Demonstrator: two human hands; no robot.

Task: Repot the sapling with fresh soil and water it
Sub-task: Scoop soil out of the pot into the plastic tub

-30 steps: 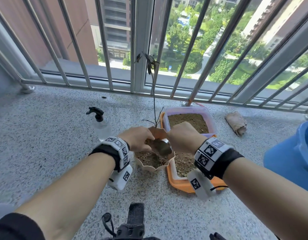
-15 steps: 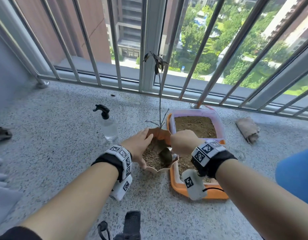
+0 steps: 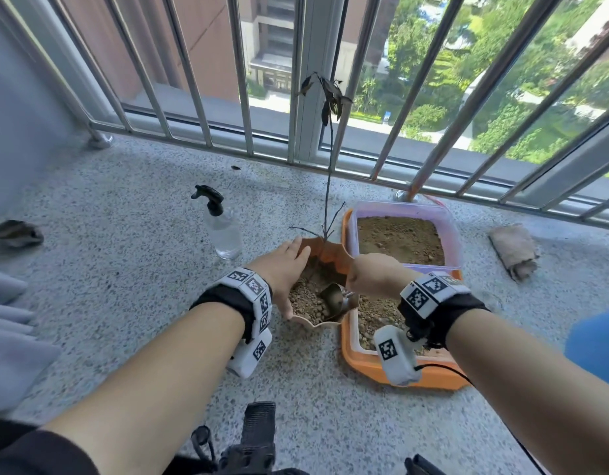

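A scalloped terracotta pot [image 3: 330,257] half full of gritty soil stands on the speckled floor. A thin sapling [image 3: 328,159] with dark wilted leaves rises from its far side. My left hand [image 3: 285,270] lies flat against the pot's left rim, fingers together, steadying it. My right hand [image 3: 373,275] grips a small metal scoop [image 3: 333,298] whose bowl rests on the soil inside the pot. Just right of the pot sits an orange tray [image 3: 412,375] holding loose soil and a clear tub [image 3: 457,241] of brown soil. A clear spray bottle [image 3: 222,228] with a black trigger stands to the left.
A metal railing [image 3: 330,80] runs along the far edge, with a drop behind it. A rolled brown cloth [image 3: 513,252] lies right of the tub. A blue container [image 3: 594,341] is at the right edge, grey fabric [image 3: 11,323] at the left.
My left hand has opened out from a curled grip to lie flat along the pot's rim. The scoop has lowered onto the soil in the pot. The view has tilted up and left.
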